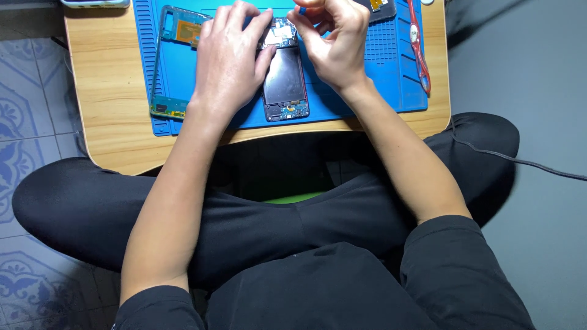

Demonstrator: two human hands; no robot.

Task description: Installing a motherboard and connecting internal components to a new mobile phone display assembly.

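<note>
Phone (pixel 285 82) lay opened on mat (pixel 391 73), frame (pixel 174 61) removed, board not yet out. Left hand (pixel 229 58) pressed flat, open, on phone; right hand (pixel 330 43) pinched small blue tool (pixel 302 10).

A small light-wood worktop (pixel 104 98) with rounded corners stands over the person's crossed legs, above a patterned tiled floor (pixel 24 91). A blue ridged mat (pixel 373 79) covers most of its top. At the far left edge, a pale flat object (pixel 95 3) lies directly on the wood, mostly cut off.

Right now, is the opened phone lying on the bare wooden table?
No, the opened phone lies on the blue mat, under both hands.
</note>
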